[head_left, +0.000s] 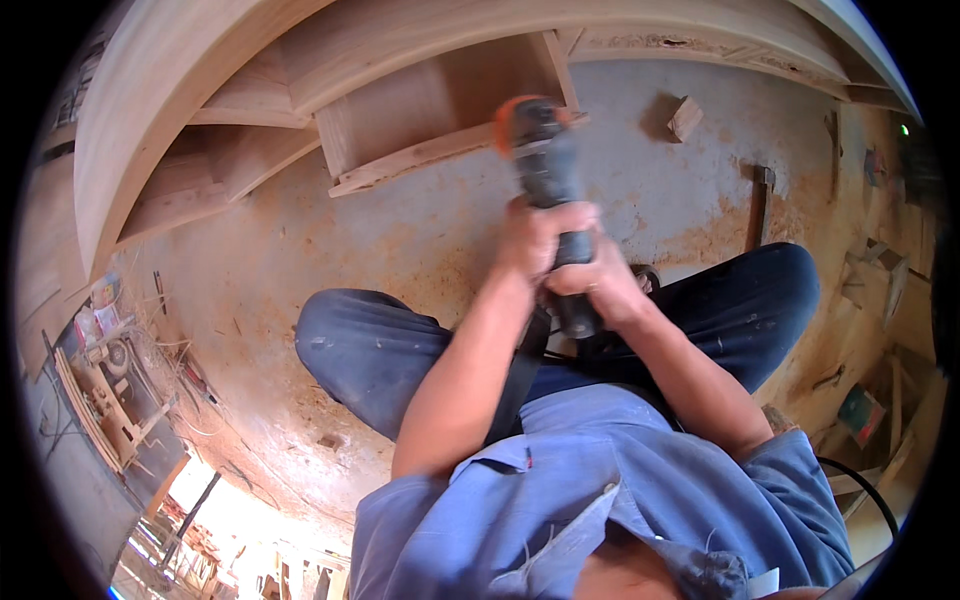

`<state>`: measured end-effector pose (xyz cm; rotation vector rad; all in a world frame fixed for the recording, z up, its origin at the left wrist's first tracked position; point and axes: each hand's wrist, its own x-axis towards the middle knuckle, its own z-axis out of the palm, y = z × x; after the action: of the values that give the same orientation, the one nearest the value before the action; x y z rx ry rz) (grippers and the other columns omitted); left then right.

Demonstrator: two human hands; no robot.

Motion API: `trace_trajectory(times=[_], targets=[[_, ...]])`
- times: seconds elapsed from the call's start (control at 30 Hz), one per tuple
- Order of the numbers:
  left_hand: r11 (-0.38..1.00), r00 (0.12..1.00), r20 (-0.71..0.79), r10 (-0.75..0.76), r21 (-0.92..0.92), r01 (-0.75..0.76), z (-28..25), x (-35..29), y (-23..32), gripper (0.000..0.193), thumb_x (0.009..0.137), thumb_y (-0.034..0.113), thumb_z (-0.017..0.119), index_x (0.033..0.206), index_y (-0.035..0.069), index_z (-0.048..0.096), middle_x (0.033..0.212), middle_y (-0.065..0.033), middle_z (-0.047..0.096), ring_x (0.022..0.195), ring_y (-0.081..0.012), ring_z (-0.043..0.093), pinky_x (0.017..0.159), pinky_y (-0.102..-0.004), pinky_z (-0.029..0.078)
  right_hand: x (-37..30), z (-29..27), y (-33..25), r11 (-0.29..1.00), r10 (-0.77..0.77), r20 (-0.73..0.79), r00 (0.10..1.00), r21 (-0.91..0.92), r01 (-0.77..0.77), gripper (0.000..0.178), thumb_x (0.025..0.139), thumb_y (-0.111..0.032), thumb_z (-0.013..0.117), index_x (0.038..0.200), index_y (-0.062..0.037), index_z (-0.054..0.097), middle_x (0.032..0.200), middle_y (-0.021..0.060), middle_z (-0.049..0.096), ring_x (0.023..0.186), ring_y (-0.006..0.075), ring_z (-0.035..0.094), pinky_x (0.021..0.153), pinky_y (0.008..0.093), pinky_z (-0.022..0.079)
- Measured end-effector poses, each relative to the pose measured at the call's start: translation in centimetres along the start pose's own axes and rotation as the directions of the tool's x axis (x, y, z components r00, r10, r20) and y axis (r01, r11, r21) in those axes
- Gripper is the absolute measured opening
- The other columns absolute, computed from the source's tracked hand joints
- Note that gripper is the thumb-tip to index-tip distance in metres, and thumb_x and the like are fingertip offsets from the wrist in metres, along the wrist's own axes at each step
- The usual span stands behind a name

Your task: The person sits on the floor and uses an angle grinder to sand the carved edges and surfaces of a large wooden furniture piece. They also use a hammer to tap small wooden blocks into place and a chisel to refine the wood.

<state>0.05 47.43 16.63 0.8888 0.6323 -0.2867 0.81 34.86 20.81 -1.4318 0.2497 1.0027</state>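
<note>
Both of my hands are wrapped round a long dark angle grinder (pixel 550 170), its orange end pointing away from me and smeared by motion. My left hand (pixel 530 238) is closed round the middle of its body. Lower down, nearer my lap, my right hand (pixel 597 272) grips the rear part. Just beyond the tool's head lies the front edge of a pale wooden frame piece (pixel 450 145), part of a large curved wooden structure (pixel 400 60). I cannot tell whether the head touches the wood.
On the dusty floor beyond my knees lie a wood block (pixel 686 119) and a hammer (pixel 763 205). Wood scraps (pixel 880 275) are scattered at the right. More boards and small items (pixel 115 390) lie at the left. A black cable (pixel 870 490) curves beside my right arm.
</note>
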Motion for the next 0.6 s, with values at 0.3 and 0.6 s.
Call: trace_trajectory(times=[0.3, 0.6], targets=[[0.962, 0.995, -0.083, 0.063, -0.261, -0.083, -7.5, -2.1, 0.8, 0.031, 0.075, 0.016, 0.073, 0.099, 0.0, 0.063, 0.083, -0.0167, 0.068, 0.082, -0.0306, 0.067, 0.09, -0.0456, 0.054, 3.1, 5.6, 0.3, 0.972, -0.133, 0.152, 0.979, -0.175, 0.159, 0.05, 0.06, -0.019, 0.075, 0.103, 0.0026, 0.062, 0.083, 0.0065, 0.063, 0.074, 0.0176, 0.061, 0.071, 0.0306, 0.053], [0.999, 0.993, 0.106, -0.042, -0.018, 0.045, 2.8, 0.9, 0.0, 0.025, 0.069, 0.017, 0.079, 0.084, -0.001, 0.069, 0.075, -0.0097, 0.068, 0.062, -0.0183, 0.065, 0.061, -0.0317, 0.055, -0.9, -2.1, 1.1, 0.987, 0.032, -0.074, 0.997, 0.158, -0.02, 0.046, 0.064, -0.015, 0.069, 0.103, 0.0052, 0.058, 0.082, 0.0113, 0.065, 0.066, 0.0217, 0.066, 0.059, 0.0331, 0.056]])
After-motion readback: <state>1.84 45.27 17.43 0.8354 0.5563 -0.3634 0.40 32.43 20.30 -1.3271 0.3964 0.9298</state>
